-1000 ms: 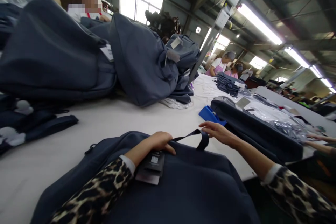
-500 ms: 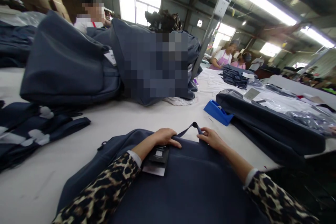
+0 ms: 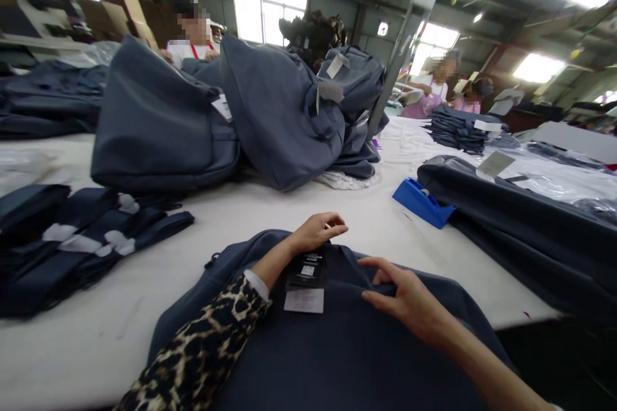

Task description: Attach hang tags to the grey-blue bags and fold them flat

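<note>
A dark blue bag (image 3: 337, 347) lies on the white table right in front of me. My left hand (image 3: 315, 232) is at its top edge, fingers curled in with the tips close to the thumb. Whatever they hold, if anything, is too small to make out. Just below that wrist hang a black tag (image 3: 308, 271) and a white label (image 3: 303, 300) on the bag. My right hand (image 3: 409, 298) is lower and to the right, with thumb and forefinger around a dark fold of the bag near its short handle strap (image 3: 351, 261).
Stuffed blue bags (image 3: 284, 115) stand across the table. Bundled dark straps (image 3: 87, 231) lie at left. A blue tape dispenser (image 3: 423, 202) sits at right, beside a long folded dark bag (image 3: 520, 225). A metal post (image 3: 400, 45) rises behind. Co-workers (image 3: 434, 90) are farther back.
My right hand has come down and nearer, and the raised handle loop now lies lower against the bag. My left hand has lifted off the bag's front and curled. The view has shifted left.
</note>
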Motion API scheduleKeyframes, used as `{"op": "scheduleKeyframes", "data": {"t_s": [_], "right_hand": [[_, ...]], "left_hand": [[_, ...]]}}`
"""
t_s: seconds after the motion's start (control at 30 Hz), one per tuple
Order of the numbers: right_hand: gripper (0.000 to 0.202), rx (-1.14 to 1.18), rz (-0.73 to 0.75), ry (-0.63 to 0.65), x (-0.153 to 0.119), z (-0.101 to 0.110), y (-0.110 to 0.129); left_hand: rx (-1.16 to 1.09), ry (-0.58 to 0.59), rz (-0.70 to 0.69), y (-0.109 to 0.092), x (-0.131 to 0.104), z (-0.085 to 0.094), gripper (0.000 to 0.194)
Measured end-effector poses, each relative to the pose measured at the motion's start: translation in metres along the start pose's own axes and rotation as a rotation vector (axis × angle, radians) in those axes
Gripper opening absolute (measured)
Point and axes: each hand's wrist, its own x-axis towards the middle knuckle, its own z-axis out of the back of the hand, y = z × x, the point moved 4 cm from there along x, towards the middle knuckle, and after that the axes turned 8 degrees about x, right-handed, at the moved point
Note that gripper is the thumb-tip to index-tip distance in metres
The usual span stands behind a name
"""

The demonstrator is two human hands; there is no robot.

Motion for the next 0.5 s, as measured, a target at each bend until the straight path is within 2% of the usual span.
{"op": "scheduleKeyframes", "data": {"t_s": [0.07, 0.17, 0.27, 0.37, 0.43, 0.5], "right_hand": [[0.033, 0.094, -0.032, -0.028, 0.003, 0.001, -0.01], [0.033, 0.348, -0.099, -0.125, 0.014, 0.009, -0.023], [0.033, 0.522, -0.042, -0.282, 0.027, 0.022, -0.021], [0.027, 0.603, 0.146, -0.401, 0.032, 0.039, 0.0], [0.03, 0.564, 0.232, -0.317, 0.028, 0.04, 0.018], [0.037, 0.418, 0.258, -0.061, 0.019, 0.025, 0.032]], "left_hand": [[0.15, -0.101, 0.008, -0.01, -0.009, 0.006, 0.024], [0.445, -0.206, 0.0, -0.029, -0.039, 0.009, 0.016], [0.574, -0.172, -0.037, -0.037, -0.081, -0.005, 0.011], [0.628, -0.095, -0.098, -0.026, -0.114, -0.027, 0.023], [0.664, -0.075, -0.119, -0.014, -0.125, -0.038, 0.032], [0.668, -0.072, -0.122, -0.003, -0.127, -0.043, 0.034]]}}
